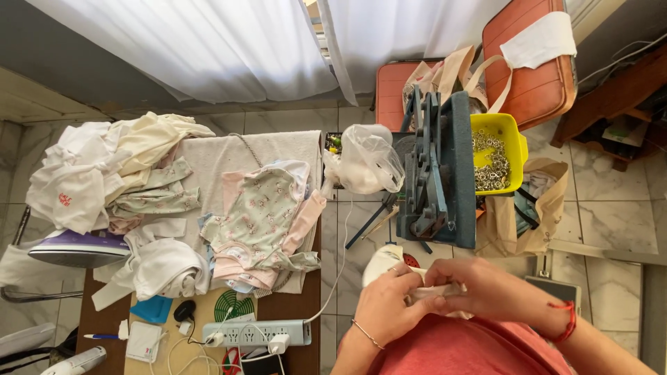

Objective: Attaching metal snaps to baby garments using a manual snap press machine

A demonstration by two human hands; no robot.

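- head view, looking straight down: both hands meet low in the middle of the frame, over a red-clad lap.
- the left hand [389,305], with a thin bracelet at the wrist, has its fingers curled and pressed onto a small white garment [383,267]; it pinches the cloth's folded edge.
- the right hand [479,288], with a red cord at the wrist, closes its fingers on the same white garment from the other side; the fingertips of the two hands touch.
- the garment lies bunched between the hands, its rounded end sticking out above the left hand, just below the blue-green press machine [438,173].
- a yellow tub [511,139] of metal rings sits against the machine's right side; a clear plastic bag [365,160] sits at its left.
- on the table [306,309] to the left lies a stack of printed baby clothes [260,222], with a heap of white clothes [104,167] farther left.
- a purple iron [76,248] rests at the table's left edge, and a white power strip [253,332] lies near the front edge.
- two orange chairs [531,76] stand beyond the machine, under white curtains [208,42].
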